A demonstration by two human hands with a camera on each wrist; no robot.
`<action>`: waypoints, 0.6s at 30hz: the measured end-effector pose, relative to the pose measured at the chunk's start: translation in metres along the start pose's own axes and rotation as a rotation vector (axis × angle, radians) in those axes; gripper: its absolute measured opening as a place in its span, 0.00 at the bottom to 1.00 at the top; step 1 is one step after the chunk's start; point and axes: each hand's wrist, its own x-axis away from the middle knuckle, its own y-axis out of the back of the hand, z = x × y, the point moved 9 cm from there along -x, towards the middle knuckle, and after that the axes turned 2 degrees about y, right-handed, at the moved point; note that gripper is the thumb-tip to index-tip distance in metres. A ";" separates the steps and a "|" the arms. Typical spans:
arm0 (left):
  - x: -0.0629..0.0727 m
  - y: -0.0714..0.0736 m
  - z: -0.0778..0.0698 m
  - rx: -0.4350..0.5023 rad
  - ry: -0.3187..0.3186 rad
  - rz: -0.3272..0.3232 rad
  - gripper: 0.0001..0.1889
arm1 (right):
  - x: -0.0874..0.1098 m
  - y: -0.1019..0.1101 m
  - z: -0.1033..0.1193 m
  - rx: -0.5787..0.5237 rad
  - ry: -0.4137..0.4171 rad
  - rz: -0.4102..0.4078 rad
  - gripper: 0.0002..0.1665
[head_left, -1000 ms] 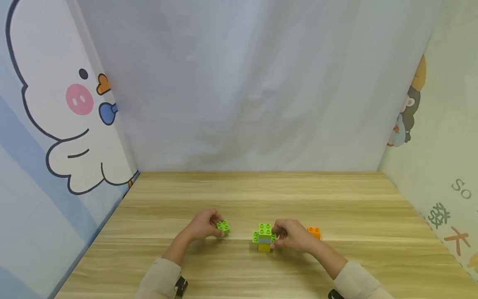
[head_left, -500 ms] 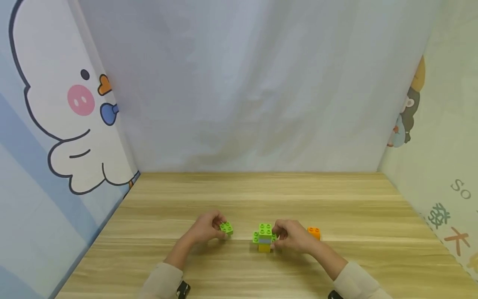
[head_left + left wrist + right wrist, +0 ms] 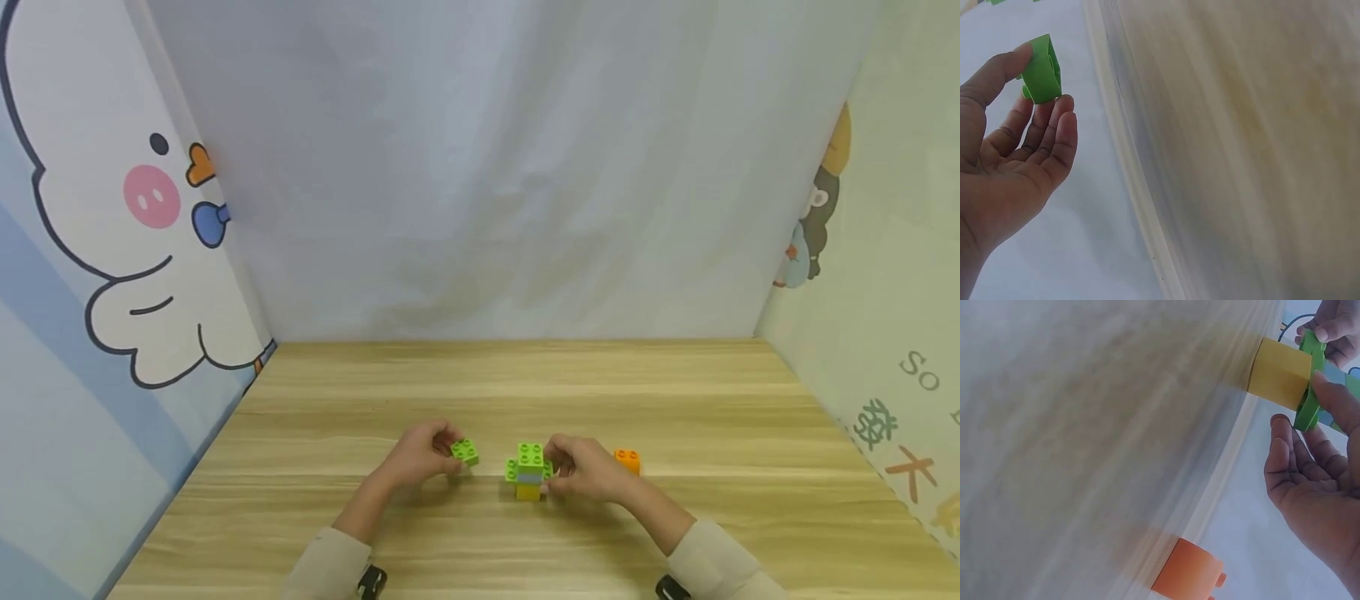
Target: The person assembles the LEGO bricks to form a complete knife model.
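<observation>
Wood-grain tabletop, light with darker streaks. Directly on it: upright toy-brick stack, yellow base brick down; orange studded brick standing apart, right of stack.

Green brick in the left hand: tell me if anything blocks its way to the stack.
Nothing visible does: in the head view, only table shows between the green brick and the stack. The right hand grips the stack's opposite side, with the orange brick farther right.

Your two hands, in two sleeves, share one table with one stack, one separate green block, one orange block.
</observation>
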 end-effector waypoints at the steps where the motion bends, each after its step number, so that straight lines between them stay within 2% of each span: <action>1: 0.000 0.000 -0.002 0.000 -0.008 -0.001 0.17 | -0.001 0.000 0.001 -0.001 0.002 0.001 0.19; 8: 0.000 -0.004 -0.016 0.013 -0.048 0.016 0.17 | -0.002 -0.001 0.002 -0.012 0.010 0.018 0.22; 14: 0.000 -0.007 -0.021 0.003 -0.061 0.015 0.17 | -0.003 -0.003 0.002 -0.018 0.026 0.021 0.24; 18: 0.000 -0.008 -0.022 0.031 -0.061 0.014 0.17 | -0.003 -0.003 0.004 -0.022 0.032 0.019 0.22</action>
